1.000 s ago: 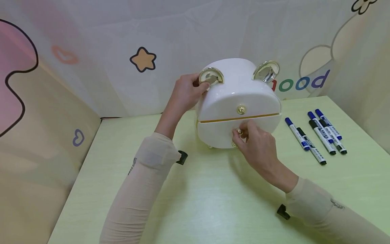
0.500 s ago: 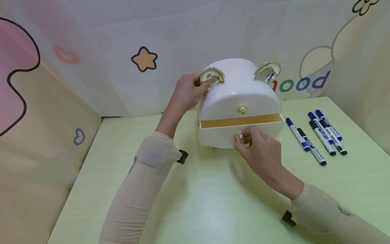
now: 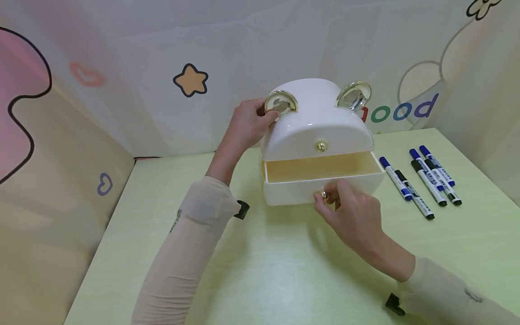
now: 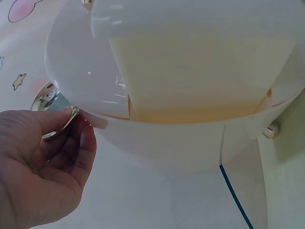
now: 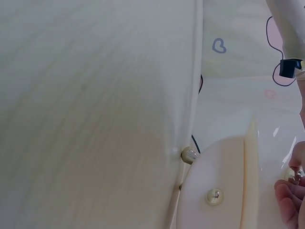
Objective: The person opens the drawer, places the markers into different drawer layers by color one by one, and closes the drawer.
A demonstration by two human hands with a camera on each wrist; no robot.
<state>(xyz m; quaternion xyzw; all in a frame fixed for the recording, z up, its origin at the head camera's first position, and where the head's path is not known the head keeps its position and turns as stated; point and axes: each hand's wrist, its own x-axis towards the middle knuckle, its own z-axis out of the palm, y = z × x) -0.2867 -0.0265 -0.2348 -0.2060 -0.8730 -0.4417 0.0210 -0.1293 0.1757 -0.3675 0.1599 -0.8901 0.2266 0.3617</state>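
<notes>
A white, rounded drawer box (image 3: pixel 302 101) with gold ear-shaped discs on top stands on the table. Its lower drawer (image 3: pixel 284 192) is pulled out, showing a yellowish interior with nothing seen in it. My left hand (image 3: pixel 249 119) pinches the gold-rimmed left ear (image 3: pixel 283 99) between thumb and fingers; the left wrist view shows the same hand (image 4: pixel 57 157) at the box's side. In the head view, my right hand (image 3: pixel 351 212) pinches the small gold drawer knob (image 3: pixel 324 195), partly covering it. Above, the upper gold knob (image 3: pixel 321 146) is untouched.
Several blue- and black-capped markers (image 3: pixel 422 180) lie on the pale green table (image 3: pixel 252 271), right of the box. A printed curtain (image 3: pixel 227 40) hangs close behind. The right ear (image 3: pixel 353 95) stands up from the box's top.
The lower drawer has slid forward from nearly closed to well out, my right hand moving toward me with its knob. My left hand has kept its hold on the ear.
</notes>
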